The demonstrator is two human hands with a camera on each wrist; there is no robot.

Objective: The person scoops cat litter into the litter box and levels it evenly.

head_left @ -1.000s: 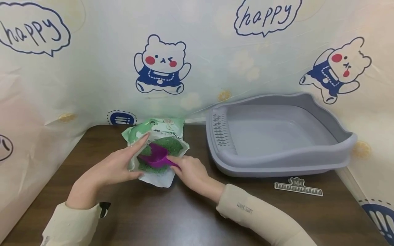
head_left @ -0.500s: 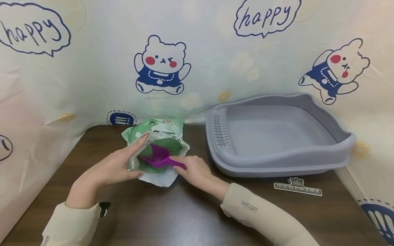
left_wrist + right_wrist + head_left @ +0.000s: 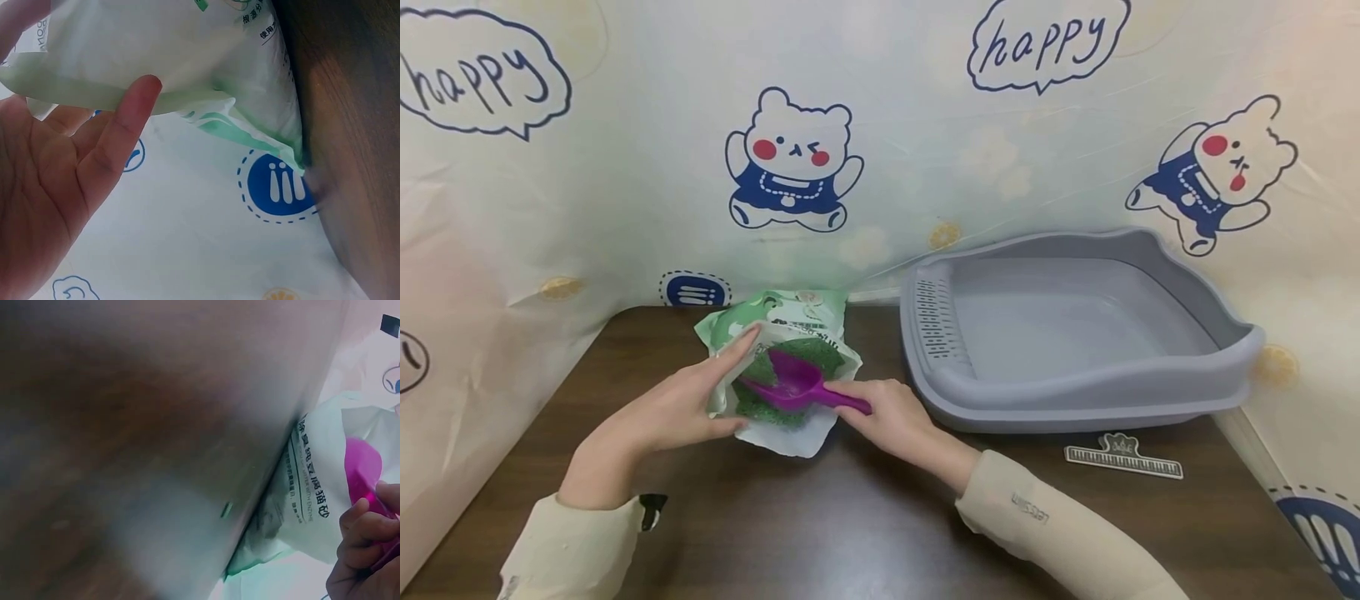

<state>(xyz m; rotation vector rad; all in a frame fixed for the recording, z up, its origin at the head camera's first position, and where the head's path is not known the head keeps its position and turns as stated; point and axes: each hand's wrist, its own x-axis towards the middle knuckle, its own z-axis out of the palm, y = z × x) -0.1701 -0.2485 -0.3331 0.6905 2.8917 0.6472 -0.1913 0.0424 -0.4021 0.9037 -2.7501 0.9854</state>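
A cat-litter bag (image 3: pixel 786 436) sits on the brown counter (image 3: pixel 760 533), left of centre, its mouth gaping towards the person; green litter (image 3: pixel 818 355) shows within it; the bowl of a purple scoop (image 3: pixel 796 387) is inside that mouth, against the litter, though how much it carries is hard to tell. The right hand (image 3: pixel 887 415) has a narrow grip, thumb and curled fingers round the scoop's handle, at the bag's right side; the left hand (image 3: pixel 672 410) has a wide grip, holding the left side of the bag, its thumb by the near edge and a long finger reaching along the far rim. Well to the right of the bag stands a grey litter tray (image 3: pixel 1075 400), slotted along its left end; a long bag clip (image 3: pixel 1123 458) lies just in front of it; a sheet (image 3: pixel 925 150) printed with bears hangs behind; both sleeves are cream.
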